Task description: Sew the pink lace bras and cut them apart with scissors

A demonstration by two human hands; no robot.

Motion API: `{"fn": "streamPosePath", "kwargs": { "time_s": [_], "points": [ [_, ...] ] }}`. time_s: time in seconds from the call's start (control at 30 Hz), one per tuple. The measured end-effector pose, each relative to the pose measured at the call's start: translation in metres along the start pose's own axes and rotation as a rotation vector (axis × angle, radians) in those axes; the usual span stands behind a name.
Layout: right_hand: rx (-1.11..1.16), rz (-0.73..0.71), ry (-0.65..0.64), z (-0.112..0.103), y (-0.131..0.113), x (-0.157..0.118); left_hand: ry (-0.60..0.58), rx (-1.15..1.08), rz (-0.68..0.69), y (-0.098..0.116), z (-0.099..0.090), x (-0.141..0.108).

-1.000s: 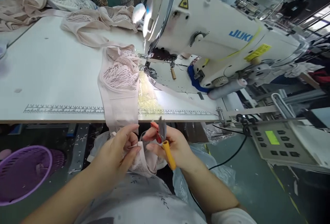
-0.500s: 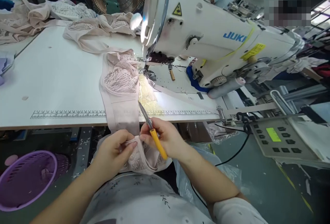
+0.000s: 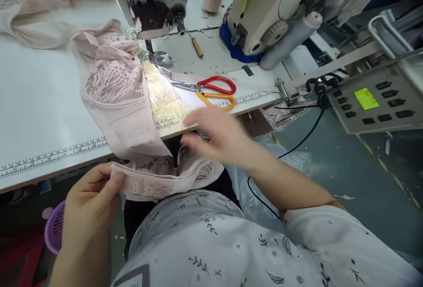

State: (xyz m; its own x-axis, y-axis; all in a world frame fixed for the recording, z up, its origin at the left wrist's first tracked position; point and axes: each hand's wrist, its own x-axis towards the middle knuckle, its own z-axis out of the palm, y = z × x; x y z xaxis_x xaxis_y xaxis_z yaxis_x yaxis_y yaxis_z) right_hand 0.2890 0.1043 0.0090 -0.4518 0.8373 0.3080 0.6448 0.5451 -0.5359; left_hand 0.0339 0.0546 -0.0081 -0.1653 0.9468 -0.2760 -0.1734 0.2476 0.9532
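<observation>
My left hand pinches the edge of a pale pink lace bra between thumb and fingers. That bra stretches across my lap, below the table's front edge. Over the edge hovers my right hand, slightly blurred, fingers apart and holding nothing. Just beyond it, scissors with one red and one yellow handle lie on the table. Another pale pink lace part lies by the needle area and drapes over the front edge toward my lap; whether it joins the bra I hold cannot be made out.
The white sewing machine stands at the back over the table. A yellowish plastic-covered patch lies under its lamp. More pink pieces lie back left. A control panel is at right, a purple basket below left.
The scissors have left my right hand and now lie on the table. My left hand has moved left, drawing the bra's edge out sideways. The view has turned down and closer.
</observation>
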Motion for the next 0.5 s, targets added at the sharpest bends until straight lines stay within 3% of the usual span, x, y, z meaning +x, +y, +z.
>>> {"fn": "streamPosePath", "kwargs": {
  "time_s": [0.07, 0.17, 0.27, 0.5],
  "points": [
    [0.156, -0.121, -0.245, 0.028, -0.018, -0.013, 0.021, 0.013, 0.007, 0.001, 0.0, 0.001],
    [0.251, -0.036, -0.416, 0.06, -0.026, -0.025, 0.046, 0.045, 0.026, 0.002, -0.002, 0.002],
    [0.337, 0.015, -0.411, 0.074, -0.021, -0.028, 0.092, 0.068, 0.04, 0.004, -0.004, 0.001],
    [0.503, 0.071, -0.366, 0.075, -0.017, -0.03, 0.239, 0.105, 0.125, -0.001, -0.008, 0.002]
  ]
}}
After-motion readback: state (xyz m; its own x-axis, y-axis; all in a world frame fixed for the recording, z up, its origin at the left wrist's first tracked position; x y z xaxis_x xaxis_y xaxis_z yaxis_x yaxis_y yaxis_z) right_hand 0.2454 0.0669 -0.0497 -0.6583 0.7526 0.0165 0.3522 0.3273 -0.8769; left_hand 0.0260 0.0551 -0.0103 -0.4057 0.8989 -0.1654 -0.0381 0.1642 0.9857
